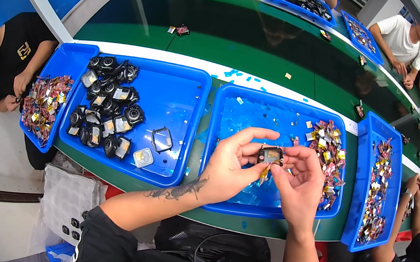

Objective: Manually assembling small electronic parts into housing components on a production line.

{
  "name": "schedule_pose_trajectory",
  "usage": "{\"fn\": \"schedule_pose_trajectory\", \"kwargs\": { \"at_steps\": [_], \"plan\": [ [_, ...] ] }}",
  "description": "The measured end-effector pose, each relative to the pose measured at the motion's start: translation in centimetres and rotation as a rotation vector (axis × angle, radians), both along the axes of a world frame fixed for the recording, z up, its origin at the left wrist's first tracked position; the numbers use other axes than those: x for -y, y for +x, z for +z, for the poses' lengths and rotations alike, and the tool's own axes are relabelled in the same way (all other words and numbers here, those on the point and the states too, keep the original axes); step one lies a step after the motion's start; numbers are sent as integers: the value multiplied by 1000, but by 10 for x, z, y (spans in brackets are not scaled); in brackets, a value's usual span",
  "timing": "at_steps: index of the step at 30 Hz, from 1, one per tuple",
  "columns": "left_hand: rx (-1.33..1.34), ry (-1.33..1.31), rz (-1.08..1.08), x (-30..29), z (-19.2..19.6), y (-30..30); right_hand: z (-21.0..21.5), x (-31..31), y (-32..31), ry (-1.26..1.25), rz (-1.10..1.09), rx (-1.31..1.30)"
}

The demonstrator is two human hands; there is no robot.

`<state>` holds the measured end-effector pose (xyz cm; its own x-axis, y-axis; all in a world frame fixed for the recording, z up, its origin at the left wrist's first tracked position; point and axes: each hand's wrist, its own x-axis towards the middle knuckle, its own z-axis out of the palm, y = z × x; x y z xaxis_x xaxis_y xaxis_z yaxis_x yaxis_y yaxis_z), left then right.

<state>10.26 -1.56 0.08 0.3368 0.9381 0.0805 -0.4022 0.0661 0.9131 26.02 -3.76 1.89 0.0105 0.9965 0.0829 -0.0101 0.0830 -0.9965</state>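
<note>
Above the middle blue tray [214, 131], both hands hold a small black watch-like case [270, 154]. Its open rectangular face points up, and a yellow flexible strip [265, 173] hangs from its near side. My left hand [234, 163] pinches the case's left side between thumb and fingers. My right hand [301, 176] grips the right side, its thumb near the lower edge. Beneath the hands, the tray holds scattered blue film pieces [239, 122] and, along its right side, a heap of small reddish and yellow electronic parts [328, 143].
Left of me, another blue tray [177, 125] holds several black cases [109, 96], a black frame [162, 139] and a clear square piece [143, 157]. More part-filled trays stand at the far left [46, 102] and right [378, 183]. Co-workers sit around the green belt [211, 30].
</note>
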Motion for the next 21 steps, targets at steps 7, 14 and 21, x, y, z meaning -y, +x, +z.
{"fn": "schedule_pose_trajectory", "kwargs": {
  "at_steps": [7,14,21],
  "plan": [
    [22,-108,-8,-3,-3,-5,-4,-3,-9,18,-25,-6],
    [-564,399,259,-3,16,-32,12,-69,24,-8,107,200],
    [-1646,713,461,11,19,-151,-13,-250,87,-238,-189,404]
  ]
}}
